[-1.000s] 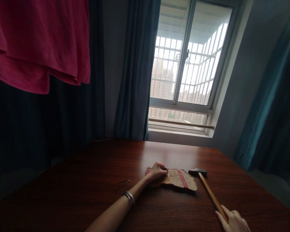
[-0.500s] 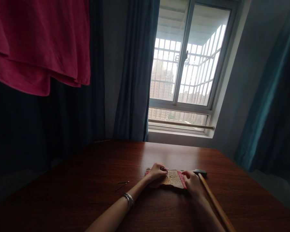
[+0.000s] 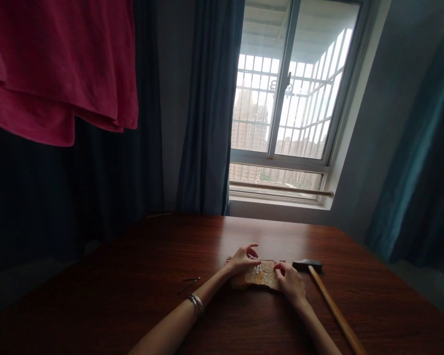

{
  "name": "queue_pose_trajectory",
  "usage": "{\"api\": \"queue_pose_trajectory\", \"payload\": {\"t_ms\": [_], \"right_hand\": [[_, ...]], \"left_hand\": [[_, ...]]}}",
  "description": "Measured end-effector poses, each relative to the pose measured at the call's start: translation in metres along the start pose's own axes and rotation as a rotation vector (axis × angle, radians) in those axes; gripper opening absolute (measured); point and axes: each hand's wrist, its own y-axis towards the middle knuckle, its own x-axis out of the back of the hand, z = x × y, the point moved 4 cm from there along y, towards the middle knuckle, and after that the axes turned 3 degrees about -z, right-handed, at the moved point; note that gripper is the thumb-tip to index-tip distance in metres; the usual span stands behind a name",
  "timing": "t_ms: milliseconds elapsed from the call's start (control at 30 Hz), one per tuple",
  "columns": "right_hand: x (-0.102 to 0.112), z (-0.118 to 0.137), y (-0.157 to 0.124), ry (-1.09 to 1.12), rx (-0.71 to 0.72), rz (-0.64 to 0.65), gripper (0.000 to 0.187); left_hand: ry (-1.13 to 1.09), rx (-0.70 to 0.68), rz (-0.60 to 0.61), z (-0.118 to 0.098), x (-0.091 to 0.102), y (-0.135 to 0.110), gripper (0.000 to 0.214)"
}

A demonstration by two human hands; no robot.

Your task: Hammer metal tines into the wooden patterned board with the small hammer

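Now left hand (image 3: 243, 261) at cardboard's (image 3: 265, 273) left, right hand (image 3: 290, 282) at its right. Fingers bent, grip unclear. Hammer (image 3: 327, 298) further right.

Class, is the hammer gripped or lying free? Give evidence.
The hammer lies free on the table: the right hand and left hand are both at the dotted piece, left of it.
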Motion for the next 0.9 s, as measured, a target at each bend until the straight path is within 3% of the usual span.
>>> {"api": "queue_pose_trajectory", "payload": {"t_ms": [67, 167, 300, 400, 533, 667, 833, 900], "right_hand": [[0.000, 0.002, 0.000, 0.004, 0.021, -0.006, 0.027], [0.000, 0.002, 0.000, 0.010, 0.036, -0.011, 0.026], [-0.001, 0.000, 0.001, 0.011, 0.042, -0.021, 0.026], [-0.002, -0.002, 0.003, 0.015, 0.058, -0.020, 0.026], [-0.002, -0.003, 0.004, 0.015, 0.055, -0.013, 0.025], [0.001, -0.001, 0.003, 0.017, 0.047, -0.002, 0.025], [0.002, -0.001, 0.002, 0.024, 0.057, 0.003, 0.025], [0.000, -0.002, 0.003, 0.030, 0.064, 0.002, 0.026]], "left_hand": [[-0.058, 0.004, -0.009, -0.007, 0.013, 0.008, 0.070], [-0.022, 0.024, -0.020, -0.023, 0.050, 0.017, 0.044], [0.263, 0.262, 0.258, -0.033, 0.101, 0.008, 0.031], [0.453, 0.575, 0.471, -0.024, 0.126, -0.017, 0.024], [0.598, 0.776, 0.510, -0.013, 0.135, -0.043, 0.020], [0.744, 0.765, 0.454, -0.012, 0.136, -0.059, 0.019], [0.913, 0.468, 0.205, -0.033, 0.139, -0.077, 0.017], [0.934, 0.407, 0.161, -0.042, 0.138, -0.084, 0.015]]}}
